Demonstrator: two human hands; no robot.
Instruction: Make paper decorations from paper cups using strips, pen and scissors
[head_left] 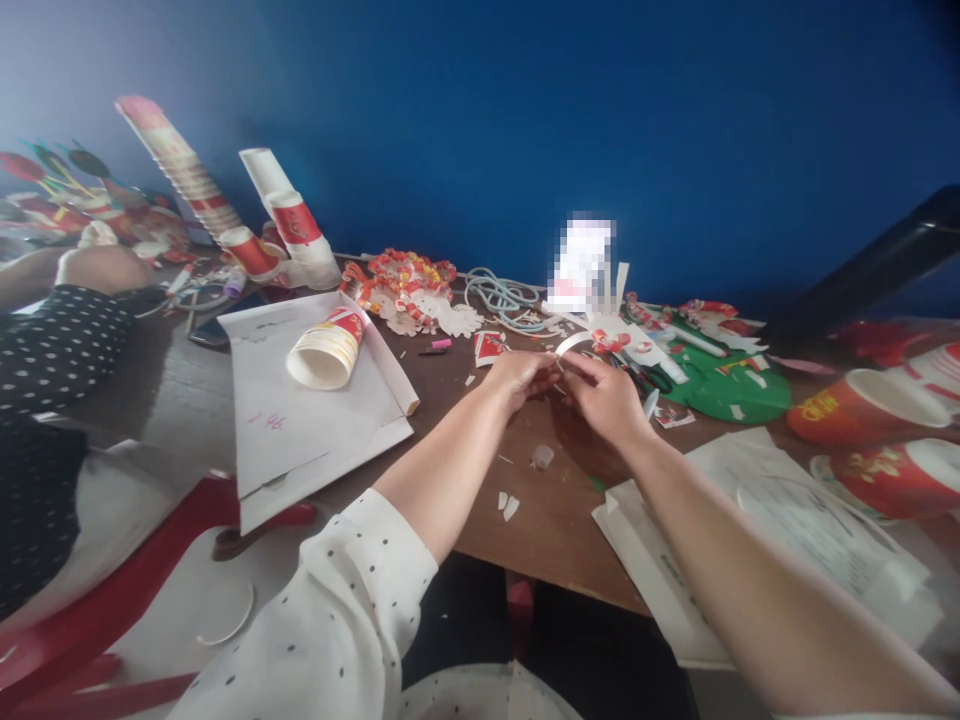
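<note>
**White strip (575, 343) pinched between left hand (521, 377) and right hand (606, 398)**

Nearest, the right forearm (697, 510) crosses above a white bag (651, 545); an elbow catching it could drag it off the table (555, 535). Ahead lie two scraps (509, 506), near the table's front edge, where a sleeve could sweep them down.

Beyond these, the hands meet over mid-table. The fingers of both are drawn together, tips close, on the strip's near end; how firmly, I cannot tell. It looks thin: uneven pulling could crease or tear it, and a loosened pinch could let it slip.

To the left, a cup (322, 355) lies on its side on a folder (289, 430) and might roll if the folder is knocked. Just past the right hand, what look like scissors (658, 379) and a littered green disc (712, 385) crowd its space.

Farther back, looped cords (496, 292) could snag things. At far left, a tall cup stack (193, 185) might topple if a co-worker's hand (103, 265) bumped it. Behind everything stands the blue wall (465, 130).
</note>
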